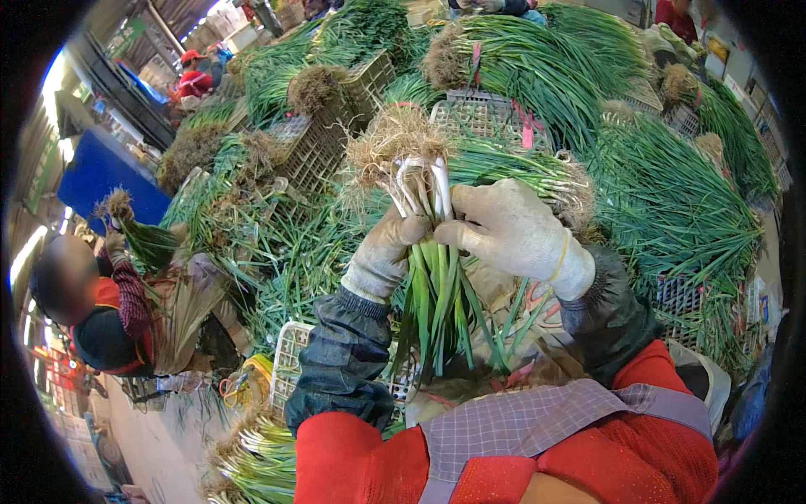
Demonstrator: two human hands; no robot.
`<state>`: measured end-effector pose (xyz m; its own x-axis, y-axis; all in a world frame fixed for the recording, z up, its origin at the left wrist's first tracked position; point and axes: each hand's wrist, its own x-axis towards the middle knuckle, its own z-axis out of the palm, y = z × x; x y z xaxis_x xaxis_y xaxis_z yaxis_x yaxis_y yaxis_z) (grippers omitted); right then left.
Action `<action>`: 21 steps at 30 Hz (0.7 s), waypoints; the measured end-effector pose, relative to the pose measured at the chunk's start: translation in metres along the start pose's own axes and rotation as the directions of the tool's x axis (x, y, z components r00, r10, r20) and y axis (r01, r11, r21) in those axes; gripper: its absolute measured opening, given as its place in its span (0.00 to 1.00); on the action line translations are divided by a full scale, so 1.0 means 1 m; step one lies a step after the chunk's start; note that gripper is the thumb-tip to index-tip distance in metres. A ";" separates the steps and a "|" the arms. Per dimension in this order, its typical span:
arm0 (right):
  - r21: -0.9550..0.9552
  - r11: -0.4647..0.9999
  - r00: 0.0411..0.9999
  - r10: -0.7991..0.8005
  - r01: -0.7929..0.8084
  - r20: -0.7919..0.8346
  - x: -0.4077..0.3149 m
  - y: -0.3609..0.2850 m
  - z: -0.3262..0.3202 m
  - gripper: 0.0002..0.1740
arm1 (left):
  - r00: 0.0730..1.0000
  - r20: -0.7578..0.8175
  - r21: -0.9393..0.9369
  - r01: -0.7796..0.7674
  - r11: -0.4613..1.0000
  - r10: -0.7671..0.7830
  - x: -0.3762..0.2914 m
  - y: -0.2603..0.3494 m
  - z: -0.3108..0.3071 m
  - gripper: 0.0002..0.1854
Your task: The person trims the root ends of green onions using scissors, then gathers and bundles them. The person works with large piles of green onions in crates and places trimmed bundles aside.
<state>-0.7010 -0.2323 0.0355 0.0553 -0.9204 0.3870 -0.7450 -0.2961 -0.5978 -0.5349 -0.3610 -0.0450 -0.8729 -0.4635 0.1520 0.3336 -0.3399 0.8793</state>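
A bunch of green onions [434, 277] hangs with its leaves down and its roots up in front of my chest. My left hand [384, 249], in a soiled knit glove, is closed around the white stems just below the roots. My right hand [513, 230], gloved too, touches the same stems from the other side, with thumb and forefinger at the outer stalks; its fingertips are partly hidden. Behind the right hand lies another pile of green onions [516, 170] with its roots to the right. Below it, red-handled scissors [544, 305] show near my lap.
Large bundles of green onions [535, 57] rest on plastic crates [472, 116] ahead and to the right. Loose leaves [308, 258] cover the area left of my hands. A co-worker [119, 315] sits at the left holding a bunch. A white crate [286, 359] stands by my left forearm.
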 end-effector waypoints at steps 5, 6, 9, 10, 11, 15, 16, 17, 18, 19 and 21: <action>-0.256 0.960 0.989 -0.137 0.116 -0.063 0.006 0.005 0.007 0.15 | 0.996 -0.078 0.347 0.061 0.936 -0.037 -0.006 0.019 0.011 0.43; -0.252 0.961 0.991 -0.128 0.113 -0.043 0.007 0.006 0.003 0.15 | 0.996 -0.049 0.278 0.088 0.957 -0.077 -0.008 0.024 0.017 0.39; -0.175 0.973 0.989 -0.145 0.149 0.036 0.010 0.013 -0.008 0.18 | 0.996 0.040 0.305 0.067 0.950 -0.083 -0.001 0.027 0.037 0.36; -0.166 0.973 0.987 -0.158 0.160 0.025 0.009 0.009 -0.011 0.21 | 0.991 -0.090 0.265 0.119 0.957 -0.098 -0.004 0.021 0.043 0.35; -0.187 0.975 0.992 -0.103 0.116 0.077 0.011 0.005 -0.013 0.23 | 0.981 -0.124 0.323 0.182 0.929 -0.149 -0.005 0.018 0.034 0.35; 0.241 0.949 0.929 0.112 -0.205 0.352 0.023 0.035 -0.032 0.29 | 0.936 -0.323 0.276 0.237 0.932 -0.143 -0.024 0.029 0.055 0.32; 0.341 0.919 0.977 0.158 -0.198 0.140 0.014 0.051 -0.047 0.28 | 0.940 -0.323 0.259 0.202 0.944 -0.112 -0.031 0.037 0.054 0.33; 0.423 0.891 0.975 0.210 -0.162 -0.069 0.006 0.073 -0.057 0.28 | 0.942 -0.329 0.235 0.158 0.959 -0.075 -0.035 0.044 0.045 0.34; 0.220 0.935 0.948 0.303 -0.277 -0.094 -0.003 0.103 -0.072 0.26 | 0.934 -0.357 0.289 0.132 0.948 -0.021 -0.041 0.055 0.041 0.35; 0.015 0.923 0.915 0.384 -0.385 -0.125 -0.017 0.132 -0.082 0.24 | 0.920 -0.391 0.344 0.112 0.932 0.034 -0.047 0.069 0.037 0.36; -0.279 0.837 0.879 0.420 -0.471 -0.225 -0.044 0.163 -0.077 0.21 | 0.928 -0.322 0.439 -0.031 0.898 0.190 -0.065 0.100 0.027 0.36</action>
<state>-0.8763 -0.2204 -0.0245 -0.4137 -0.8762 0.2471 -0.8350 0.2570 -0.4866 -0.4547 -0.3427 0.0458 -0.6318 -0.7579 0.1628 0.1708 0.0687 0.9829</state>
